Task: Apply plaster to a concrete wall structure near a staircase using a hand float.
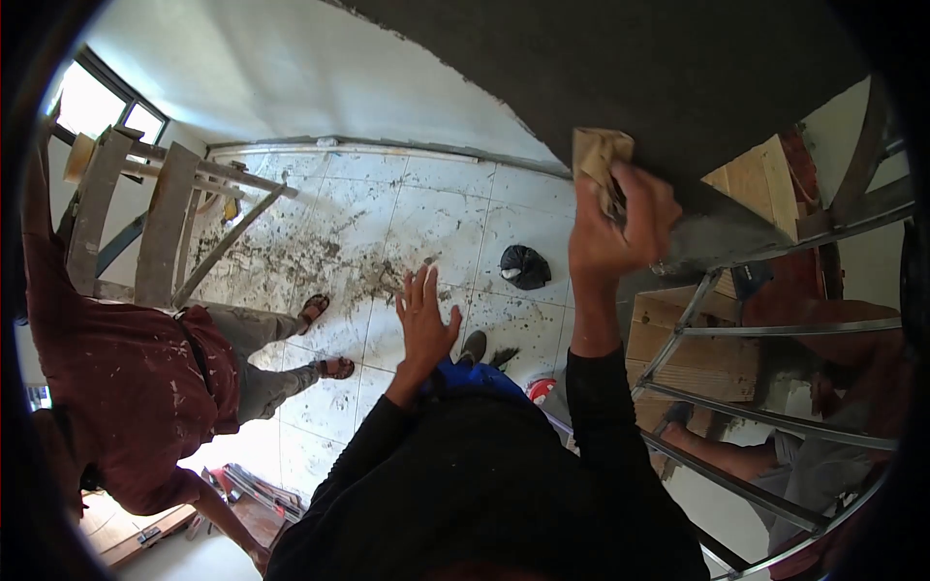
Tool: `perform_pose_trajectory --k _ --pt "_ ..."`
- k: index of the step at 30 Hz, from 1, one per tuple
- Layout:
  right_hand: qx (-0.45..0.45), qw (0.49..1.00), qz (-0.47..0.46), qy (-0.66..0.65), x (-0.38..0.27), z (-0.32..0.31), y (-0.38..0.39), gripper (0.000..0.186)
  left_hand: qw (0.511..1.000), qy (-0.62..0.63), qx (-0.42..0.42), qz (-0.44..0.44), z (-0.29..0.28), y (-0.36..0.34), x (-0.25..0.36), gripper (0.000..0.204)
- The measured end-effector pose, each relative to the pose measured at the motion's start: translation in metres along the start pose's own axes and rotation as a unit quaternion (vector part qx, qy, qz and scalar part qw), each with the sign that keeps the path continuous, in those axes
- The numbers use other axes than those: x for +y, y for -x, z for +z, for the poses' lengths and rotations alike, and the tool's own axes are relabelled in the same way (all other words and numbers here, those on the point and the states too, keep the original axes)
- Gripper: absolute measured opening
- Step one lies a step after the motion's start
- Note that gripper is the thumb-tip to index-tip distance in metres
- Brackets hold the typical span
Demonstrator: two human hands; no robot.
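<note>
My right hand [623,223] is closed on a folded brown piece of paper or cloth [599,150] at the lower edge of a dark grey plastered surface [688,68] overhead; whether it is pressed on the surface I cannot tell. My left hand [426,320] hangs open over the tiled floor, fingers spread and holding nothing. A black plastic bag [525,266] lies on the floor between and beyond my hands.
A co-worker in a maroon shirt [145,378] stands left, near wooden trestles [160,223]. Another person [717,455] is behind a metal railing [736,333] at right, by plywood boards [678,344]. Grey debris [349,266] is scattered on the floor; tools [266,494] lie lower left.
</note>
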State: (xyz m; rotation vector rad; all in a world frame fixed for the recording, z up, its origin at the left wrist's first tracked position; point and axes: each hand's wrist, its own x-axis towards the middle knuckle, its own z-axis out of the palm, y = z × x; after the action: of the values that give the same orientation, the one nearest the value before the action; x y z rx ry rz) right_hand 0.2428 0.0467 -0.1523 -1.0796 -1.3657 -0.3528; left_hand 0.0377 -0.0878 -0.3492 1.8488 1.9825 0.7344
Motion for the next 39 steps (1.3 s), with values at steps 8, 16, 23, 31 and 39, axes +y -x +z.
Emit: perform_pose_trajectory --k 8,16,23,31,39 --pt "0.017 0.996 0.082 0.043 0.007 -0.014 -0.016 0.039 0.955 -0.011 -0.236 -0.180 0.062 0.095 -0.175 0.065" --pt "-0.036 0.999 -0.009 0.033 -0.013 -0.010 -0.024 0.037 0.930 0.044 -0.245 -0.270 0.120 0.161 -0.256 0.048" --pt "-0.097 0.984 -0.134 0.060 -0.029 -0.003 -0.037 0.034 0.903 0.079 -0.278 -0.319 0.124 0.149 -0.271 0.038" --pt "-0.088 0.990 -0.108 0.027 -0.062 0.020 -0.047 0.037 0.870 0.277 -0.290 -0.287 0.087 0.061 -0.224 0.034" --pt "0.064 0.934 0.276 -0.217 -0.069 -0.027 0.034 0.022 0.698 0.620 -0.355 0.040 -0.072 -0.038 0.092 0.048"
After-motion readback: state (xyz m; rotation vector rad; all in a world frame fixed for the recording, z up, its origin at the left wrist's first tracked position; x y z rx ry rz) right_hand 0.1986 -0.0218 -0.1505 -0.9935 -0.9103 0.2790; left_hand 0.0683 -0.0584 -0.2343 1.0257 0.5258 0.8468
